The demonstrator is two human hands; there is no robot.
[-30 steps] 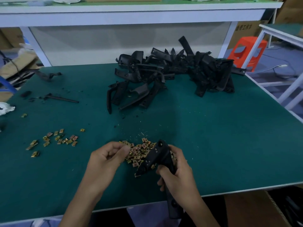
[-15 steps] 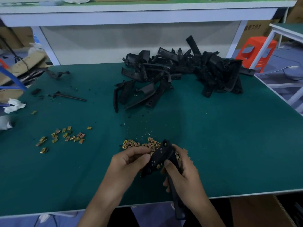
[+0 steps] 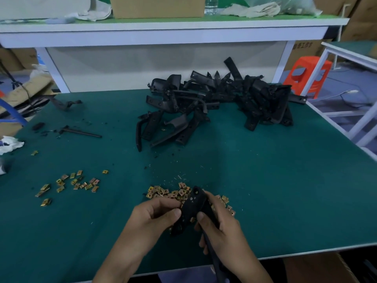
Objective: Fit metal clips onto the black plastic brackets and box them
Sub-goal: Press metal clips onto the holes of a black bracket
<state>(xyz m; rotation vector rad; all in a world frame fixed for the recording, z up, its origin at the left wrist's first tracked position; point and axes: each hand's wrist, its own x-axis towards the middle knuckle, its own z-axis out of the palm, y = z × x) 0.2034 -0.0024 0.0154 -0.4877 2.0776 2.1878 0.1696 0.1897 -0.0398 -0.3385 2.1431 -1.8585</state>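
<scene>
At the near edge of the green surface (image 3: 285, 190), seen from the head camera, both hands are working on one black plastic bracket (image 3: 193, 209). The right hand (image 3: 222, 227) is gripping the bracket's long arm, fingers curled round it and the thumb lying along its near face, while the lower end is hanging down past the surface's front edge. The left hand (image 3: 155, 215) is pinching the bracket's left edge between thumb and forefinger (whether a clip is sitting between those fingertips cannot be told). The bracket's rounded upper end is tilting away from the person, and it is hovering just above a small pile of brass-coloured clips (image 3: 169, 194), which is lying on the surface directly beyond the hands.

To the left, well apart from the pile, scattered clips (image 3: 77, 182) are lying loose on the surface. At the far side, a heap of brackets (image 3: 220, 101) is sprawling against the back panel. A thin black offcut (image 3: 81, 132) is resting on the left of the surface, with a crumpled white rag (image 3: 10, 141) at the left edge. Above, a shelf (image 3: 163, 23) is carrying a cardboard box (image 3: 157, 7), and an orange stool (image 3: 306, 74) is standing on the floor at the right.
</scene>
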